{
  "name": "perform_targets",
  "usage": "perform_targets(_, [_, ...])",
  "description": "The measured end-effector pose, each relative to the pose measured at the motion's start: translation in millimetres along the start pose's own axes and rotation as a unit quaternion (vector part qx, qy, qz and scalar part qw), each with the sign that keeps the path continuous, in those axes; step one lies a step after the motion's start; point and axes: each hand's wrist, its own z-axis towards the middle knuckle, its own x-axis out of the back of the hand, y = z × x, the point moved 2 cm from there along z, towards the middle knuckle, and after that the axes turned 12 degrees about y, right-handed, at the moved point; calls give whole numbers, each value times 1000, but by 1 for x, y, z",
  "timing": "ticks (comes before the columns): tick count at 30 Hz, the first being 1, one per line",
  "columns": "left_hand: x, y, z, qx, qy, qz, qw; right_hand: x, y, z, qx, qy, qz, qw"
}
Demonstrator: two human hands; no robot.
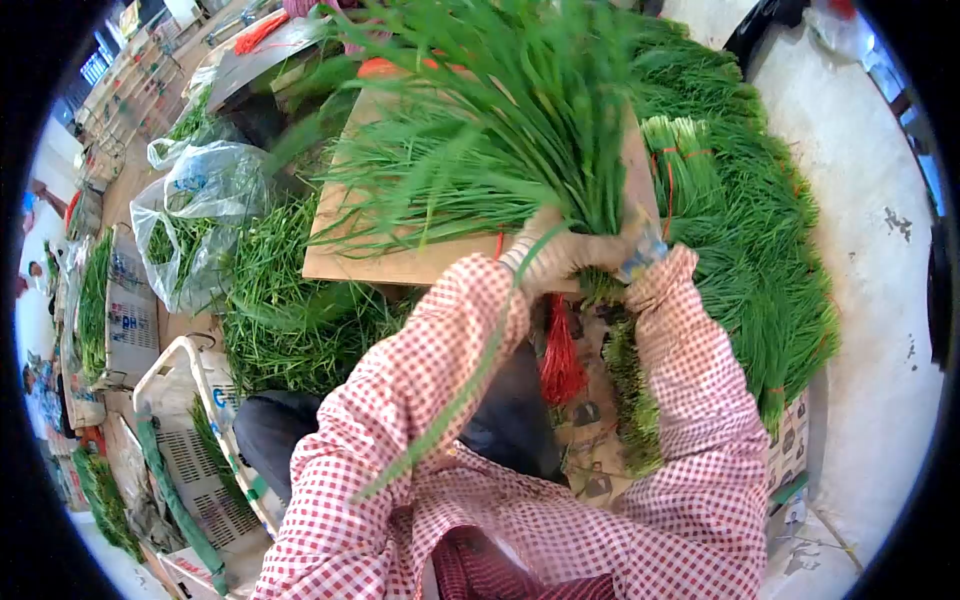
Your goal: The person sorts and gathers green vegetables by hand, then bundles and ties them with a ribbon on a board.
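My left hand (pixel 550 245), which looks to be in a pale glove, is wrapped around the lower end of a bunch of chives (pixel 565 110). My right hand (pixel 632 243) closes on the same bunch from the other side, with something blue and white at its wrist. The long leaves fan upward, blurred at their tips. Beneath them more loose chives (pixel 400 180) lie across a tan board (pixel 350 262). One loose leaf (pixel 455 415) hangs over my left sleeve. Just below my hands hangs a bundle of red ties (pixel 562 355).
On the right, tied chive bunches (pixel 760 270) are piled along the floor. Loose greens (pixel 285 310) heap up on the left beside a clear plastic bag (pixel 200 190). A white plastic crate (pixel 205 480) stands by my left knee. Behind the board is a metal sheet (pixel 260 70).
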Motion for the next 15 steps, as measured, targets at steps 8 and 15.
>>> perform_targets(8, [18,76,-100,-99,359,-68,926,-63,-95,23,206,-157,1,966])
perform_targets(15, [67,104,-211,-242,362,-142,889,-99,-157,45,153,-284,288,902])
